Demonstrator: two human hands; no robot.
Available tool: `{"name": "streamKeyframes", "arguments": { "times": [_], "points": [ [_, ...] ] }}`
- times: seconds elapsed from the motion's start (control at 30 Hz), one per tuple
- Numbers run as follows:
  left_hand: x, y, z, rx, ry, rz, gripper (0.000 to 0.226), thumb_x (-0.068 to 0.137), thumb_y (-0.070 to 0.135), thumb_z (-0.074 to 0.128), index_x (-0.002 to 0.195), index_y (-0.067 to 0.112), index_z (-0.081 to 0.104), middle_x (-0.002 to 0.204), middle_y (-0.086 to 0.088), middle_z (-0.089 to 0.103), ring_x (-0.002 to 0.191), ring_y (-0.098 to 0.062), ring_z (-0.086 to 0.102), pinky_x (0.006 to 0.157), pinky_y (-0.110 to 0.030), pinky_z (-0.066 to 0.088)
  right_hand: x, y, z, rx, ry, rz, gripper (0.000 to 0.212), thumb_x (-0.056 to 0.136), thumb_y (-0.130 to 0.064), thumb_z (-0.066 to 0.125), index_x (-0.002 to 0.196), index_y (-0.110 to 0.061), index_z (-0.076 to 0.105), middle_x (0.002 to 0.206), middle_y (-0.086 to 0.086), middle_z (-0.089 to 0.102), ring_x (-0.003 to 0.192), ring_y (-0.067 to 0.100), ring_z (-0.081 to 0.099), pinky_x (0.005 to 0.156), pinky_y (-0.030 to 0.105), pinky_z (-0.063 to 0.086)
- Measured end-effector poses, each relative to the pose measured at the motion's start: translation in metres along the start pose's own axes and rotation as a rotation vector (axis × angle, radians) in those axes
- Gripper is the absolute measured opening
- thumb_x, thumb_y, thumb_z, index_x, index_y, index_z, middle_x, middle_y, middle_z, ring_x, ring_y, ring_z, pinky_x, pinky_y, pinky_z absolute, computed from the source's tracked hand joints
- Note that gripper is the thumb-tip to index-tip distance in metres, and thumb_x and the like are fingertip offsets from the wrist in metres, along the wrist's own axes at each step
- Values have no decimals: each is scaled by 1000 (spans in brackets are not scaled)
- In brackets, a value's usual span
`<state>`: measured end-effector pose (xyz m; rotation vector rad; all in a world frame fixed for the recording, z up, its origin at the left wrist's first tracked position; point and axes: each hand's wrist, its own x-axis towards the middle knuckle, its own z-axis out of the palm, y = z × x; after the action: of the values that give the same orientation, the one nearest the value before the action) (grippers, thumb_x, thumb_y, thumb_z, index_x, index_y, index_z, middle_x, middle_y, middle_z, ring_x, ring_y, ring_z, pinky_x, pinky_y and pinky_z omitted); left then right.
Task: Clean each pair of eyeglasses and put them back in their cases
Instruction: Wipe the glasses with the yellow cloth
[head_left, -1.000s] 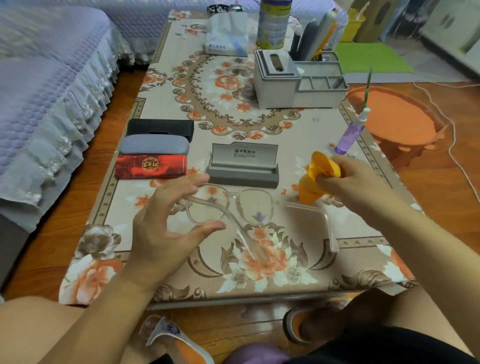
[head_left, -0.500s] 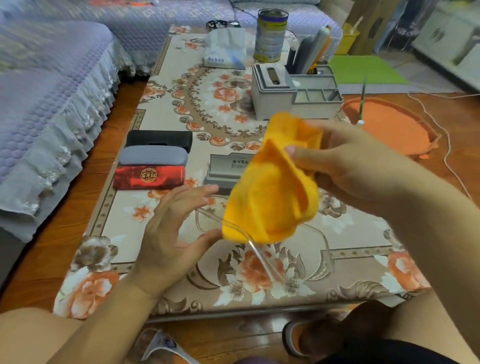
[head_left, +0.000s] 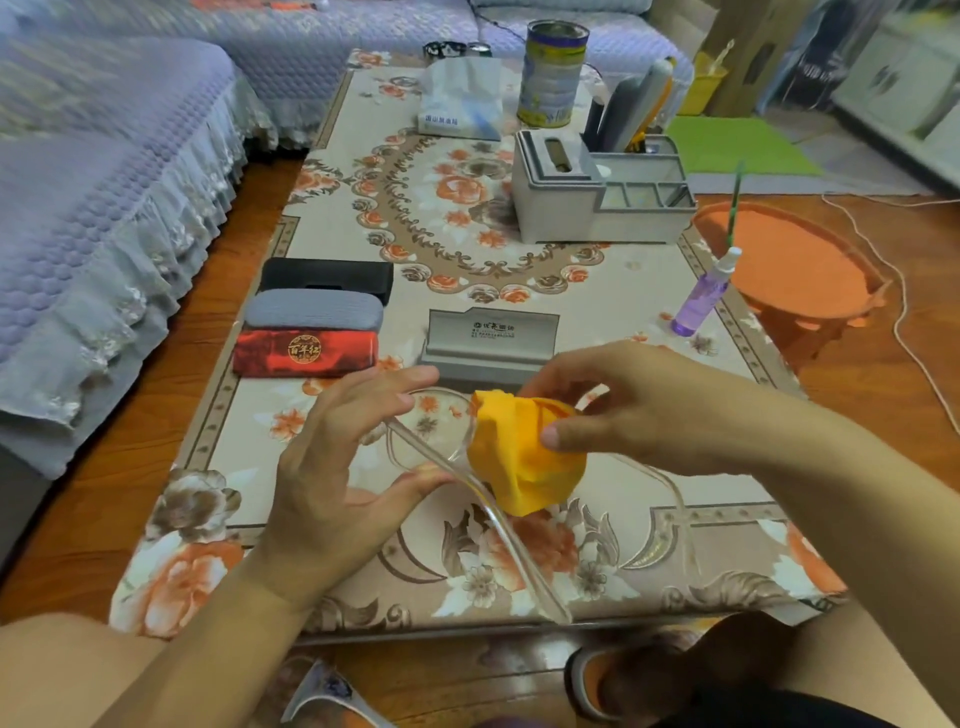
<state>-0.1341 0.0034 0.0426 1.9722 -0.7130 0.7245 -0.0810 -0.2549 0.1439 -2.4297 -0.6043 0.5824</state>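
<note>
Clear-framed eyeglasses (head_left: 441, 457) hover over the near part of the floral table, their arms unfolded toward me. My left hand (head_left: 343, 467) pinches the left lens rim between thumb and fingers. My right hand (head_left: 628, 410) grips a yellow cloth (head_left: 519, 457) wrapped over the right lens, which is hidden. An open grey case (head_left: 488, 343) stands just behind the hands. Three closed cases lie stacked in a row at the left: black (head_left: 327, 275), grey (head_left: 314, 310) and red (head_left: 305, 353).
A purple spray bottle (head_left: 704, 296) stands near the table's right edge, by an orange stool (head_left: 795, 270). A grey organiser box (head_left: 597, 195), a tin (head_left: 553, 73) and a tissue pack (head_left: 462, 101) sit at the back. A sofa runs along the left.
My right hand has brought the yellow cloth down from in front of the camera and closed it over the right lens. My left hand keeps holding the frame.
</note>
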Motion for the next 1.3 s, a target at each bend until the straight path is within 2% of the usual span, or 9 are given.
{"name": "streamKeyframes", "arguments": {
  "times": [0.13, 0.27, 0.43, 0.7, 0.93, 1.07, 1.13, 1.2, 1.3],
  "points": [
    [0, 7, 7, -19, -26, 39, 70, 74, 21, 88, 127, 12, 44, 137, -6, 58, 131, -28, 58, 105, -63, 45, 5, -8, 8, -147, -124, -83, 20, 84, -39, 79, 86, -31, 61, 80, -11, 61, 75, 2, 56, 67, 23, 47],
    [-1, 15, 9, -27, -57, 62, 68, 75, 24, 87, 127, 16, 44, 135, -2, 59, 131, -21, 59, 112, -50, 40, 6, -5, 19, -91, -249, -183, 21, 95, -22, 69, 80, -10, 60, 68, -2, 51, 61, 10, 46, 56, 23, 38],
    [1, 18, 4, -150, -31, -112, 67, 73, 26, 86, 127, 19, 47, 135, 4, 63, 129, -27, 60, 105, -61, 46, 2, 3, 19, 327, -310, -57, 31, 102, -29, 54, 97, 0, 67, 88, 14, 71, 79, 18, 63, 74, 41, 56],
    [3, 22, -3, -283, -37, -228, 71, 70, 24, 87, 130, 37, 50, 133, 0, 65, 129, -31, 59, 108, -52, 46, 1, -5, 28, 210, -288, -122, 20, 89, -21, 77, 80, -16, 60, 68, -5, 56, 61, 9, 51, 54, 24, 43],
    [2, 20, -3, -432, -75, -387, 60, 74, 32, 87, 123, 29, 54, 131, -4, 65, 131, -30, 57, 111, -59, 42, 0, -1, 34, 428, -285, -90, 36, 99, -36, 58, 93, -2, 66, 78, 22, 61, 70, 21, 54, 64, 36, 45],
    [2, 17, -6, -379, -93, -426, 61, 69, 28, 87, 122, 27, 56, 130, -3, 66, 131, -28, 59, 112, -58, 42, -1, -1, 40, 671, -329, 44, 32, 99, -33, 57, 92, -5, 70, 83, 18, 71, 71, 20, 63, 68, 32, 53],
    [2, 19, -3, -325, -124, -416, 61, 69, 31, 87, 122, 37, 57, 130, 2, 66, 130, -23, 59, 113, -48, 43, -2, -5, 37, 571, -368, 74, 24, 100, -26, 62, 97, -4, 71, 95, 18, 74, 81, 20, 66, 76, 33, 55],
    [2, 24, -1, -303, -155, -405, 62, 70, 33, 86, 123, 46, 56, 129, 11, 66, 130, -17, 59, 113, -33, 42, -4, -13, 36, 373, -387, 95, 9, 95, -22, 68, 87, -18, 69, 81, 1, 73, 75, 11, 66, 73, 28, 54],
    [5, 25, 1, -305, -185, -418, 62, 69, 33, 86, 123, 42, 57, 128, 16, 66, 130, -14, 58, 112, -30, 42, 0, -18, 44, 214, -315, 150, 16, 92, -27, 69, 78, -23, 62, 70, -9, 64, 65, 7, 60, 66, 26, 51]
  ]
}}
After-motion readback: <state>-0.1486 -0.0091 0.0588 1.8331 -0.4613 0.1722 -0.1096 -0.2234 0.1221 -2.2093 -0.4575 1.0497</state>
